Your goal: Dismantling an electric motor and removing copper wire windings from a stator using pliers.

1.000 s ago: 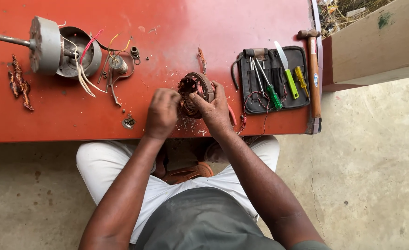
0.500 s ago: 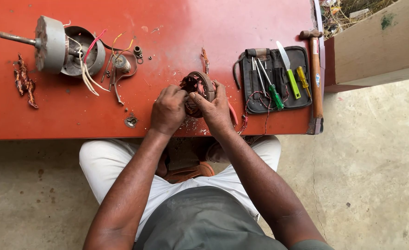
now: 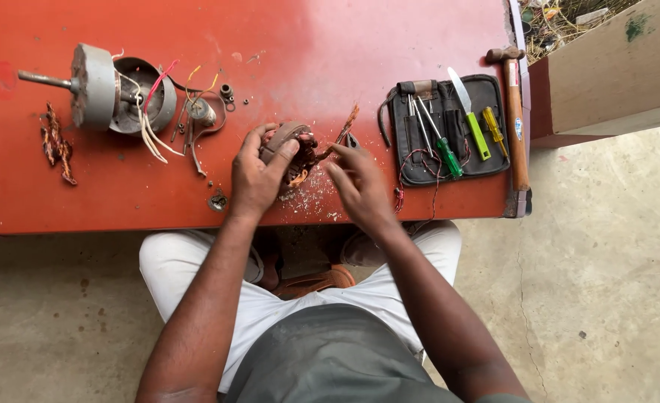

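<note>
A round brown motor stator (image 3: 298,149) with copper windings rests on the red table (image 3: 307,52) near its front edge. My left hand (image 3: 257,173) grips the stator from the left, thumb over its top. My right hand (image 3: 357,181) is just to its right, fingers pinching a bundle of copper wire (image 3: 339,139) that runs from the stator up and to the right. Pale crumbs and wire scraps (image 3: 311,200) lie on the table below the stator.
A grey motor housing with shaft (image 3: 95,86) and loose coloured wires lies at the back left. Copper scrap (image 3: 56,143) lies at the far left. An open black tool pouch (image 3: 447,128) with screwdrivers and a hammer (image 3: 516,127) lie on the right. A small nut (image 3: 217,201) sits near the front edge.
My right hand has moved off the stator to the right, drawing a copper wire bundle out of it. My left hand still holds the stator. The view has shifted a little.
</note>
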